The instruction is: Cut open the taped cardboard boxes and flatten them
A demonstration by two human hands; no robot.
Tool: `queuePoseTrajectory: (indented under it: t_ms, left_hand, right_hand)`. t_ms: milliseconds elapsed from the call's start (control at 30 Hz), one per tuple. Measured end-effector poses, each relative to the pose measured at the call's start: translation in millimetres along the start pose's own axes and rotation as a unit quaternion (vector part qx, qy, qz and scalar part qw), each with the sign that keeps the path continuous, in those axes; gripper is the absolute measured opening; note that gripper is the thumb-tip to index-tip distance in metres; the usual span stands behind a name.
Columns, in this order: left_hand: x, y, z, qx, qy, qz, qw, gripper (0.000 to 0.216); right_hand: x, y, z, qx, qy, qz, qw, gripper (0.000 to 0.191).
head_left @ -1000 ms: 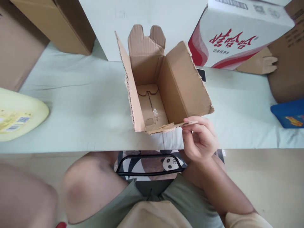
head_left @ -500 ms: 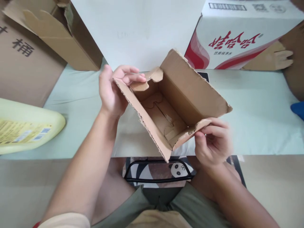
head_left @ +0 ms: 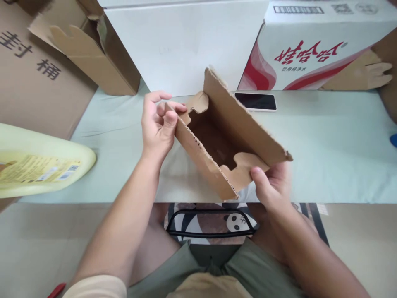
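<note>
A small open brown cardboard box [head_left: 235, 124] is held tilted above the pale green table [head_left: 325, 157], its opening facing me. My left hand [head_left: 158, 124] grips the box's far left corner, thumb on the long side flap and fingers at the small notched flap. My right hand [head_left: 271, 184] holds the near right corner, thumb pressing the near notched flap inward over the opening. The long right flap stands up. The inside of the box is dark and I cannot see its bottom.
A black phone [head_left: 256, 101] lies on the table behind the box. A yellow plastic jug [head_left: 40, 165] lies at the left edge. Large cartons line the back: brown ones [head_left: 40, 82] at left, a white one [head_left: 186, 41], a red-and-white printed one [head_left: 310, 45].
The box has tipped further toward me and the near small flap has folded in over the opening under my right thumb. My left hand joined the box after the earliest frame.
</note>
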State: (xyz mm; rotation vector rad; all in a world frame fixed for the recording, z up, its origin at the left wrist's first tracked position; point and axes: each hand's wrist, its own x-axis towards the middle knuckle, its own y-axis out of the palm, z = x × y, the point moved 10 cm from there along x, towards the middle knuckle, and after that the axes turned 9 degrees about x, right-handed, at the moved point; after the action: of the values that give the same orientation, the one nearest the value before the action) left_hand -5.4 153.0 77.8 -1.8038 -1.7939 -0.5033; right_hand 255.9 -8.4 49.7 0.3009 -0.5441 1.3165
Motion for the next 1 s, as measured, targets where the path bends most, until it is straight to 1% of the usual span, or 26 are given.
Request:
queuePoseTrajectory:
  t_ms: [67, 133, 233, 333, 367, 467, 567, 633, 700, 867, 1000]
  left_hand:
    - [1.0, -2.9, -8.5, 0.022, 0.027, -0.005, 0.999, 0.046]
    - [3.0, -4.7, -10.8, 0.048, 0.038, 0.002, 0.998, 0.041]
    - [2.9, -4.5, -4.1, 0.105, 0.018, 0.038, 0.994, 0.040]
    - [-7.1, -3.7, 0.3, 0.156, -0.018, 0.086, 0.984, 0.043]
    - [-12.6, -4.0, -1.7, 0.167, -0.025, 0.097, 0.981, 0.044]
    - [-33.4, -3.8, -15.4, 0.203, -0.040, 0.116, 0.971, 0.046]
    - [-54.4, -0.4, -27.9, 0.257, -0.057, 0.128, 0.956, 0.042]
    - [-64.0, 2.8, -32.1, 0.273, -0.063, 0.136, 0.950, 0.040]
    - [-68.4, 5.0, -32.5, 0.271, -0.065, 0.143, 0.950, 0.042]
    - [-67.8, 2.8, -30.7, 0.255, -0.062, 0.144, 0.954, 0.051]
    - [-72.2, 1.7, -33.6, 0.256, -0.061, 0.148, 0.953, 0.049]
  right_hand:
    - [-1.7, 11.7, 9.9, 0.017, -0.024, 0.039, 0.999, 0.049]
    - [-4.2, 28.3, 20.5, 0.035, -0.057, 0.093, 0.993, 0.053]
    - [-10.1, 47.4, 26.1, 0.039, -0.090, 0.151, 0.984, 0.054]
    - [-16.1, 55.7, 19.4, 0.034, -0.087, 0.175, 0.980, 0.067]
    - [-17.6, 56.6, 17.1, 0.034, -0.082, 0.177, 0.980, 0.066]
    - [-19.9, 56.2, 14.3, 0.028, -0.072, 0.171, 0.982, 0.055]
    - [-20.5, 56.1, 16.0, 0.018, -0.072, 0.168, 0.983, 0.053]
    - [-20.6, 56.2, 16.2, 0.016, -0.073, 0.169, 0.983, 0.053]
    - [-20.8, 55.9, 14.9, 0.017, -0.076, 0.170, 0.982, 0.055]
    - [-22.4, 54.8, 14.4, 0.008, -0.109, 0.163, 0.981, 0.067]
    - [-23.6, 54.1, 14.8, 0.001, -0.119, 0.161, 0.980, 0.064]
